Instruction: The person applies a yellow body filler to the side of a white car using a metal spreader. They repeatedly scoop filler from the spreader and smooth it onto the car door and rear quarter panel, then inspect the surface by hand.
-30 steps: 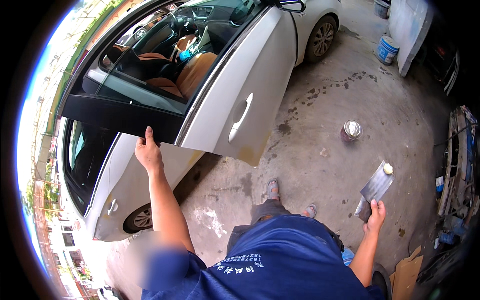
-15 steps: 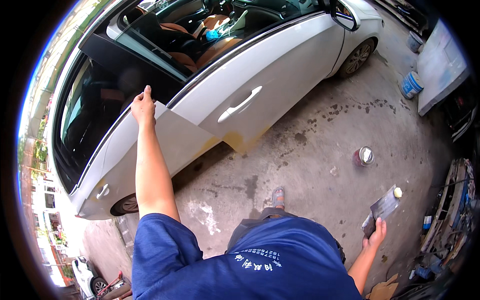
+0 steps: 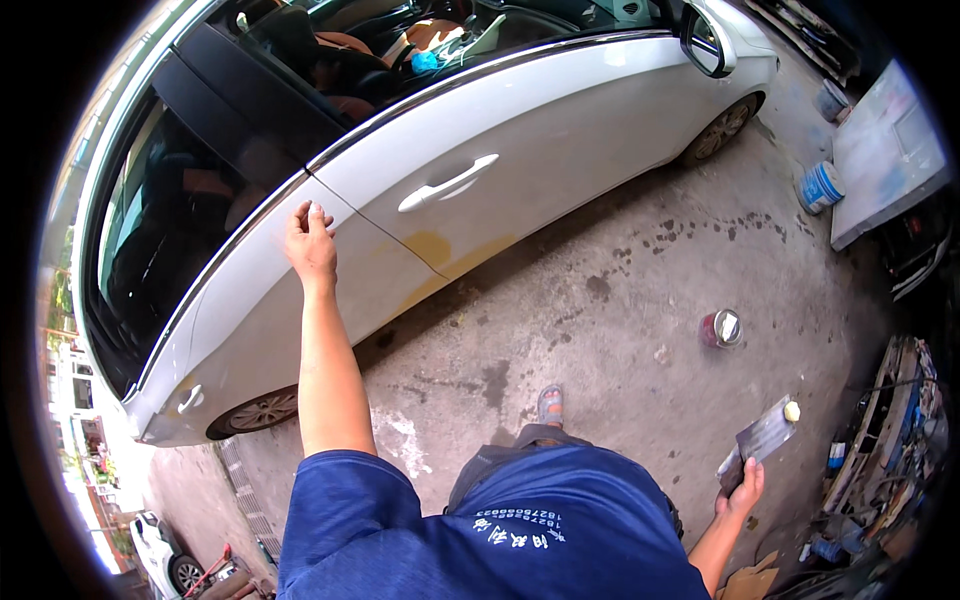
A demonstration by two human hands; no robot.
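Note:
A white car (image 3: 560, 110) stands along my left and ahead, its front door flush with the rear door. Patches of yellowish filler (image 3: 430, 250) mark the lower panels on both sides of the door seam. My left hand (image 3: 312, 245) is raised in front of the rear door's upper edge, just below the window; its fingers are loosely bent and hold nothing that I can see. Low at my right side, my right hand (image 3: 742, 492) grips a flat grey putty board (image 3: 765, 432) by its dark end. A pale yellow dab of putty (image 3: 792, 411) sits on its far corner.
An open tin (image 3: 721, 328) stands on the concrete floor to the right. Beyond it are a blue and white bucket (image 3: 820, 187) and a pale panel (image 3: 890, 150). Piled car parts (image 3: 885, 450) line the right edge. The car's side mirror (image 3: 706, 42) juts outward.
The front door has swung from slightly open to flush with the body. My left hand has dropped lower and a little right. The putty board remains in my right hand.

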